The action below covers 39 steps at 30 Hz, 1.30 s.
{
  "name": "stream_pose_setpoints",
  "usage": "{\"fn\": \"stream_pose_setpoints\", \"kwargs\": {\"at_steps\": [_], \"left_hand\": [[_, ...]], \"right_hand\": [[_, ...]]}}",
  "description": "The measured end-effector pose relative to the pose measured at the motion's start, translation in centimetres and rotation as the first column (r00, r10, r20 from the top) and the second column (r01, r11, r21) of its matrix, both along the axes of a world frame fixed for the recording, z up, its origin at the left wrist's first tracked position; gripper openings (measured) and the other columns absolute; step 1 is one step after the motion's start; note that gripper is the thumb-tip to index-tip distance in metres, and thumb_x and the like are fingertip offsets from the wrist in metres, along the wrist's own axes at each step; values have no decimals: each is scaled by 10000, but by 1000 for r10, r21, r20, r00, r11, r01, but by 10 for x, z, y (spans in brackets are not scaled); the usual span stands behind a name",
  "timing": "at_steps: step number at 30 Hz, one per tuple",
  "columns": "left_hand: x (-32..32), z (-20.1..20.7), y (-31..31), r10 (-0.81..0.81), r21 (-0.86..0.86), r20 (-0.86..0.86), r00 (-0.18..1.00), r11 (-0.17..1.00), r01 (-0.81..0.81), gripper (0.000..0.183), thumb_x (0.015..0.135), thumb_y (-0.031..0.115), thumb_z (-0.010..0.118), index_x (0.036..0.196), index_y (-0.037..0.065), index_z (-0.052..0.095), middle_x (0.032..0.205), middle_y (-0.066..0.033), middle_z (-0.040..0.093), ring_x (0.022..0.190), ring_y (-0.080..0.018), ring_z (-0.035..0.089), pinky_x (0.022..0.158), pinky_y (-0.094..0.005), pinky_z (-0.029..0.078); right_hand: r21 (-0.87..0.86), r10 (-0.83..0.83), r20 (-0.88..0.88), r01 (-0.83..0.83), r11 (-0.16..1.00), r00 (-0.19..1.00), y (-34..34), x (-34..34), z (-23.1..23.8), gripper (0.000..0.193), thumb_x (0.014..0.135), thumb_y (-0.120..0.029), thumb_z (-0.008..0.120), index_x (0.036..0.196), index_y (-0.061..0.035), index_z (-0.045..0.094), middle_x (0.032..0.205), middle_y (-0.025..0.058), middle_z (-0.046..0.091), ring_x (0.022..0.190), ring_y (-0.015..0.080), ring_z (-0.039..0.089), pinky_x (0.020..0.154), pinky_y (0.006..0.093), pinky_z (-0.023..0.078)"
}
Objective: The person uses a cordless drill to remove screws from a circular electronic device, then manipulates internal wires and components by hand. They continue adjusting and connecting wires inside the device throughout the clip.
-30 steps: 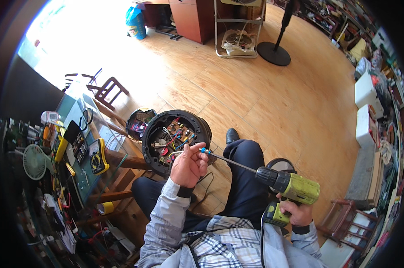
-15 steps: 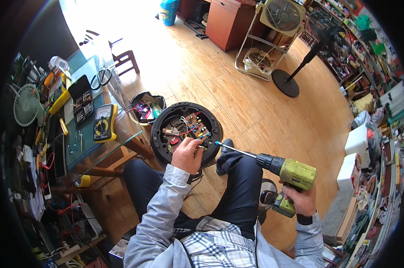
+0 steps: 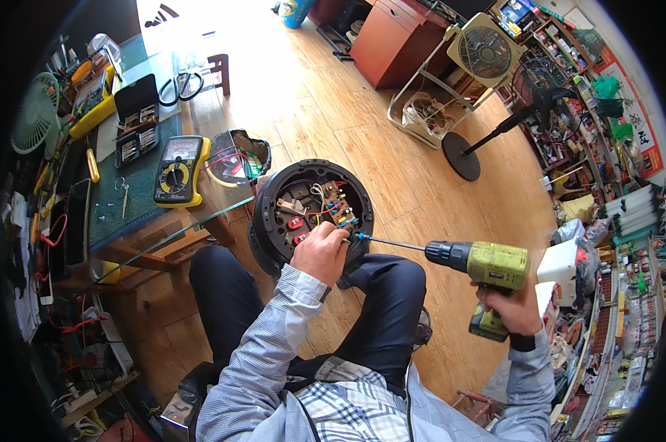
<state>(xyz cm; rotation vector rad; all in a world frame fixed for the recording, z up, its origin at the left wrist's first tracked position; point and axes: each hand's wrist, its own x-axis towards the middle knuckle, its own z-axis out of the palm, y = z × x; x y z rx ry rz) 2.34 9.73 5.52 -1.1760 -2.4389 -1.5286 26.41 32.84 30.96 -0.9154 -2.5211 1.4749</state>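
Note:
A round black appliance base stands in front of my knees, its hollow inside showing a brown circuit board, wires and red terminals. Over its near right part, my left hand has thumb and fingers pinched together; whatever lies between them is too small to name. My right hand is wrapped round the grip of a yellow-green cordless drill. The drill's long thin bit points left, its blue tip close beside my left fingertips at the base's right rim.
On the glass-topped table at left lie a yellow multimeter, an open black bit case, scissors and tweezers. A lined bin stands behind the base. Fans and a red-brown cabinet stand farther back; crowded shelves line the right.
The view has shifted a little. My left hand is still pinched at the base, slightly farther right. The drill has moved slightly right and sits more level, its tip still by my left fingers.

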Motion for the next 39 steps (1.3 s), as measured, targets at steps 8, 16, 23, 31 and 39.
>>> {"fn": "stream_pose_setpoints", "kwargs": {"at_steps": [8,16,23,31,39], "left_hand": [[2,-2,0,47,37,-18,999,998,-47,155,937,106,789,1083,68,756,1041,-108,683,1030,-325,736,851,-447,638],[2,-5,1,59,50,12,998,997,-59,135,948,99,782,1076,63,758,1021,-105,684,998,-329,744,822,-443,642],[2,-10,1,60,96,23,998,993,-62,143,939,86,793,1072,53,751,1018,-110,686,995,-336,744,824,-443,642],[2,-10,0,61,97,11,998,993,-61,88,973,71,705,1044,42,748,1019,-104,668,1017,-301,731,814,-426,640],[2,-9,-1,65,96,-1,998,993,-65,72,964,71,707,1019,45,745,1021,-103,671,1026,-298,729,828,-421,636]], "right_hand": [[135,214,226,-248,959,950,6,-80,61,398,923,47,831,1312,-7,763,1124,74,834,969,131,774,805,308,631],[272,463,416,-594,757,782,-13,-154,98,421,886,30,843,1299,12,766,1129,89,826,999,169,765,882,355,610],[261,614,530,-802,538,585,-23,-185,112,549,888,6,880,1413,0,722,1274,142,814,1119,214,779,1000,364,607],[169,496,620,-721,672,608,-33,-196,118,531,897,32,867,1403,-4,713,1243,107,812,1103,173,754,998,368,605],[228,455,589,-677,700,668,-38,-189,112,489,891,29,858,1362,-3,732,1211,98,812,1080,174,756,981,370,609]]}}
